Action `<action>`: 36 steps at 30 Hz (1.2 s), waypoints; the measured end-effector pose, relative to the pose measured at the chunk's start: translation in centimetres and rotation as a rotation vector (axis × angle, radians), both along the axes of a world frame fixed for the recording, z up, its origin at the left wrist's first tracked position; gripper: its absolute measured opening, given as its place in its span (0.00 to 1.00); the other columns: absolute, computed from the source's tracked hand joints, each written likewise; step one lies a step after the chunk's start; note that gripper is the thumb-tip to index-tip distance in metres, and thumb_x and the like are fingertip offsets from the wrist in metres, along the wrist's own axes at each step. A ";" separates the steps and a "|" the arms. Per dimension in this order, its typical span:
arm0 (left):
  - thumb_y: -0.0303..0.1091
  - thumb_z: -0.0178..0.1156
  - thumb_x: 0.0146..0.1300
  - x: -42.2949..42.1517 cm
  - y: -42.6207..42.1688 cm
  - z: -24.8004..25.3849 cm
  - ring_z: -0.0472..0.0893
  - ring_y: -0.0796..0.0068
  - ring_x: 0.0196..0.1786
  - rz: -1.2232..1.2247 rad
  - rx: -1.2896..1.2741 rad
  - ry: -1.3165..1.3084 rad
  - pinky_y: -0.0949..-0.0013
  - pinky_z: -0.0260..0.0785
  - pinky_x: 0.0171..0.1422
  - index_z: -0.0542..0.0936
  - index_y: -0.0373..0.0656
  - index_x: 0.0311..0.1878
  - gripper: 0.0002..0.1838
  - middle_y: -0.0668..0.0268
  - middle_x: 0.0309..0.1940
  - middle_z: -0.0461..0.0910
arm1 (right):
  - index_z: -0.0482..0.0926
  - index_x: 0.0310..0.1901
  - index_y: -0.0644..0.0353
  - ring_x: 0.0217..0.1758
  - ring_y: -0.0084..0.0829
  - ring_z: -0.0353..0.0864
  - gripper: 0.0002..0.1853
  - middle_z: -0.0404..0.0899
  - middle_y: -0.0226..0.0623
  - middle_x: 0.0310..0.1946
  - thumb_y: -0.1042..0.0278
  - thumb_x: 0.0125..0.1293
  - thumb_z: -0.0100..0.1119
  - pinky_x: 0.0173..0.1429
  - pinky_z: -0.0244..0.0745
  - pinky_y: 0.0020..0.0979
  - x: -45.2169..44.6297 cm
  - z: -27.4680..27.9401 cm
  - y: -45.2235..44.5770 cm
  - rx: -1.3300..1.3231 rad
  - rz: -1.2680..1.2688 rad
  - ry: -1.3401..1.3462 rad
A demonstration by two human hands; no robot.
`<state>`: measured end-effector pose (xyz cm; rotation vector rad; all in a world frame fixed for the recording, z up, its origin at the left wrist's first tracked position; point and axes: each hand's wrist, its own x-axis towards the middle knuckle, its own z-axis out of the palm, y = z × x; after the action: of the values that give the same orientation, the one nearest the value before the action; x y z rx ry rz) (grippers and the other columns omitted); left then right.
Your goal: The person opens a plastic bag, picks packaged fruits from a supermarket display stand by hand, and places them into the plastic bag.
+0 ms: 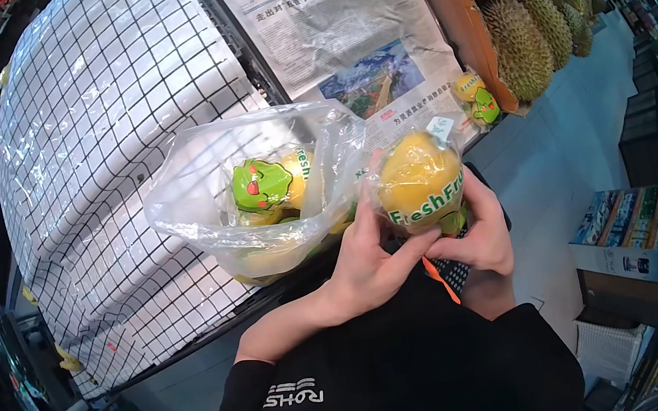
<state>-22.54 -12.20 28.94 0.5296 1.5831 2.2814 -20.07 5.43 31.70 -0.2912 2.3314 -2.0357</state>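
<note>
Both hands hold one yellow fruit (418, 172) wrapped in clear plastic with green "FreshFru" lettering and a small white sticker at its top. My left hand (379, 261) grips it from the left, and my right hand (477, 228) from the right; the thumbs meet near its lower end. The exact kind of fruit is unclear. Beside my left hand, a large clear plastic bag (184, 192) gapes open, with wrapped yellow fruit (264, 189) inside bearing a green cartoon face. Below the held fruit, a dark device with keys (450, 274) is partly hidden by my hands.
A stand covered in white grid-patterned sheeting (120, 92) fills the left. Newspaper (321, 30) lines the tray ahead, with another wrapped fruit (478, 100) at its right corner. Spiky durians (520, 36) are piled beyond a cardboard edge (472, 25). Boxed goods (643, 228) stand at right.
</note>
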 end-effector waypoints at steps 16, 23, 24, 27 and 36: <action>0.43 0.71 0.51 -3.8 -13.2 7.1 0.83 0.61 0.46 0.460 -0.989 1.156 0.55 0.72 0.60 0.83 0.39 0.39 0.18 0.62 0.37 0.83 | 0.64 0.63 0.66 0.52 0.26 0.78 0.28 0.78 0.39 0.51 0.78 0.62 0.61 0.55 0.75 0.28 -13.0 5.9 -8.5 -0.339 0.202 0.265; 0.39 0.72 0.51 -4.7 -15.9 3.9 0.74 0.69 0.22 0.521 -0.984 1.227 0.65 0.71 0.36 0.81 0.39 0.32 0.14 0.68 0.18 0.74 | 0.59 0.69 0.66 0.58 0.23 0.73 0.34 0.74 0.36 0.55 0.79 0.62 0.60 0.61 0.70 0.28 -14.7 1.9 -12.5 -0.158 0.606 0.195; 0.38 0.73 0.51 -4.5 -16.2 3.6 0.70 0.72 0.18 0.586 -0.970 1.245 0.71 0.66 0.26 0.81 0.41 0.30 0.12 0.70 0.15 0.71 | 0.59 0.69 0.66 0.59 0.23 0.72 0.34 0.74 0.37 0.56 0.78 0.62 0.61 0.61 0.69 0.28 -14.5 1.9 -12.2 -0.089 0.642 0.107; 0.35 0.69 0.57 -5.5 -16.4 3.3 0.65 0.72 0.15 0.727 -0.765 1.327 0.71 0.54 0.20 0.79 0.37 0.28 0.12 0.69 0.13 0.68 | 0.59 0.69 0.67 0.59 0.23 0.71 0.34 0.74 0.37 0.56 0.75 0.63 0.62 0.61 0.69 0.29 -14.5 2.1 -11.2 0.080 0.726 0.047; 0.35 0.60 0.67 -7.2 -15.2 4.4 0.65 0.72 0.15 0.834 -0.535 1.413 0.71 0.54 0.19 0.77 0.30 0.28 0.17 0.64 0.14 0.69 | 0.65 0.65 0.61 0.40 0.39 0.81 0.30 0.81 0.46 0.40 0.62 0.62 0.60 0.43 0.74 0.36 -15.1 2.9 -11.2 0.591 1.084 0.007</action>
<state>-29.75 -27.39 33.36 1.8005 3.4113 1.5813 -35.15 -5.76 34.64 -1.1675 1.9127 -0.8141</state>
